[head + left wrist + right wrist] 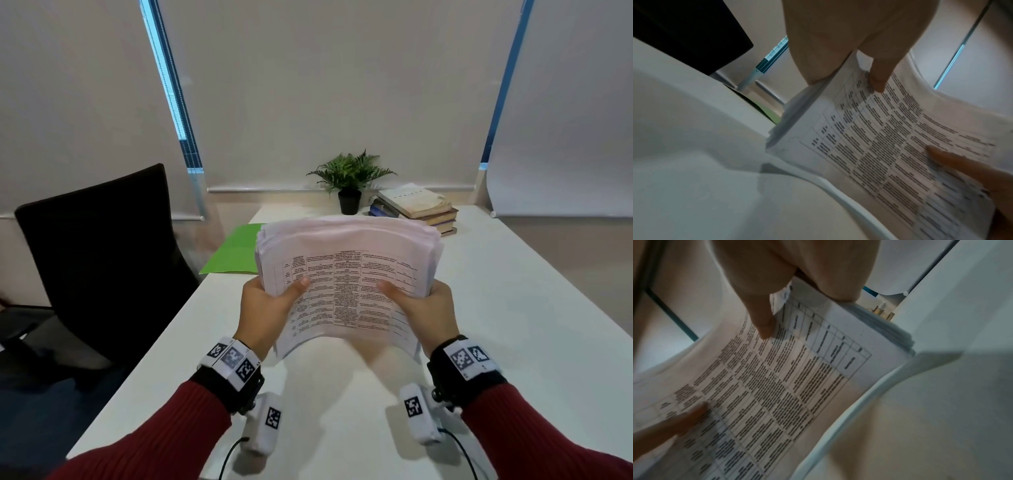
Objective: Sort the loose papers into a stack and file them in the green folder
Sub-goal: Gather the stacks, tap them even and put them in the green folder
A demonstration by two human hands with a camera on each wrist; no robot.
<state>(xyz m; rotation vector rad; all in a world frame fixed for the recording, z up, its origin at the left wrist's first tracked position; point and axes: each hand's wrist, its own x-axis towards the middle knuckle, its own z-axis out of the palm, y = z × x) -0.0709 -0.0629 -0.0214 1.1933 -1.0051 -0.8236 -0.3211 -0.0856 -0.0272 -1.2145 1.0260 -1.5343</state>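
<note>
1. Papers (347, 274): thick stack w/ printed table on top sheet, held up off the white worktop (496, 308), near edge sagging.
2. Left hand (265, 308) grip: pinching stack's left side, thumb on top, fingers under.
3. Right hand (430, 313) grip: same on right side.
4. Green folder (236, 255) flat on worktop, behind-left of stack.
5. Potted plant (350, 181), books (416, 207) at far end.

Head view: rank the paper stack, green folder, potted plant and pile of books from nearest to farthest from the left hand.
1. Paper stack: gripped by the left hand at its left edge.
2. Green folder: flat on the table, just beyond the hand, to the left.
3. Potted plant and pile of books: both at the far end of the table, too close to call.
</note>
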